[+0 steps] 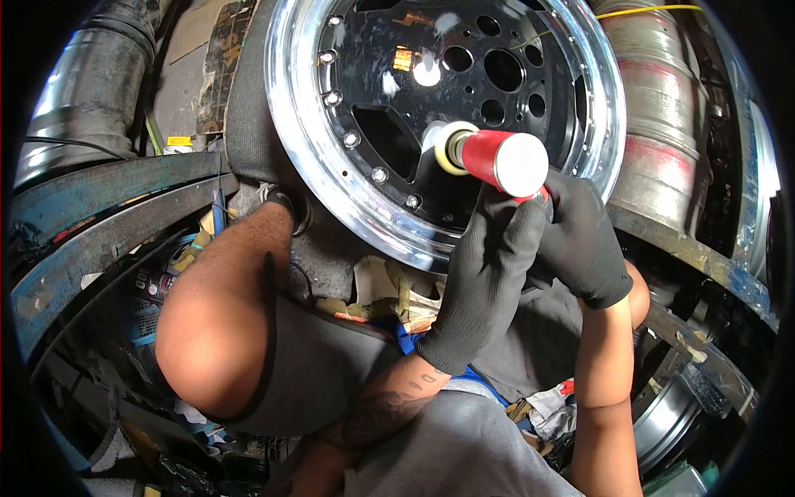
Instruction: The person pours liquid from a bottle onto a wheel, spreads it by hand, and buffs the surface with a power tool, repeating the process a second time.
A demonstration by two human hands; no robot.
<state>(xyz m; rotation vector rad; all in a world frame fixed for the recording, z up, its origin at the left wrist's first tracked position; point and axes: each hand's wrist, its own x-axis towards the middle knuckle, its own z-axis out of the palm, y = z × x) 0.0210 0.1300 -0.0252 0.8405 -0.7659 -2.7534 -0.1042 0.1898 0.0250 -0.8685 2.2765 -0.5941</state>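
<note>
A red handheld polisher (484,157) with a white end cap rests its pale yellow round pad (448,149) against the black face of a wheel rim (397,58). The rim has a shiny chrome lip (319,157) and a ring of bolts. My left hand (490,273), in a dark glove, is wrapped round the tool from below. My right hand (584,240), also gloved, closes on it from the right side. Part of the tool's grip is hidden by the gloves.
Blue metal bars (116,199) curve along the left. Stacked metallic barrels (658,124) stand at the right, with another silver rim (669,418) lower down. Cloths (551,412) and clutter lie below. A yellow cable (650,10) crosses the top right. My bare knee (211,348) is at the left.
</note>
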